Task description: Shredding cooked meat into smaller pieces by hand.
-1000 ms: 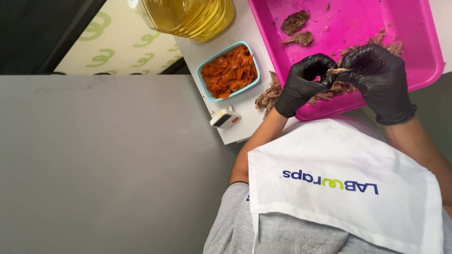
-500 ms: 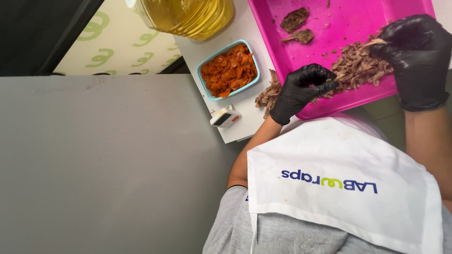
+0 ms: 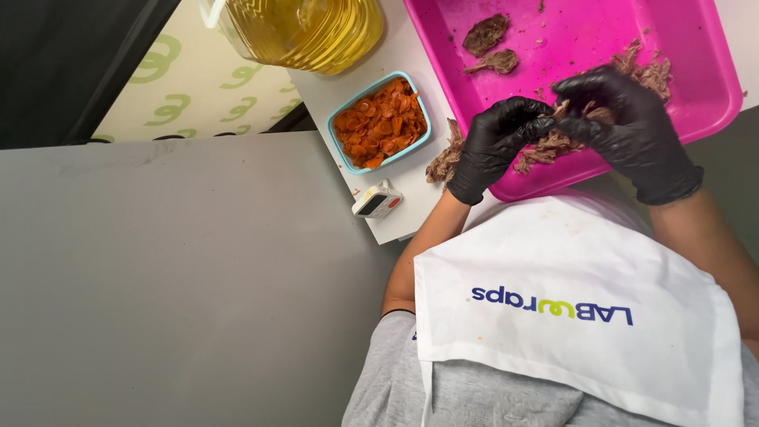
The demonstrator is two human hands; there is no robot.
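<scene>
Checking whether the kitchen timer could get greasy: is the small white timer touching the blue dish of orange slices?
Apart. The head view shows bare white counter between the timer and the blue dish.

A smooth grey floor (image 3: 182, 285) fills the lower left of the view, evenly lit. A white counter (image 3: 411, 209) juts across it. Beyond lies a cream surface (image 3: 205, 87) patterned with green swirls, edged by a dark panel (image 3: 71, 63) at the upper left.
</scene>
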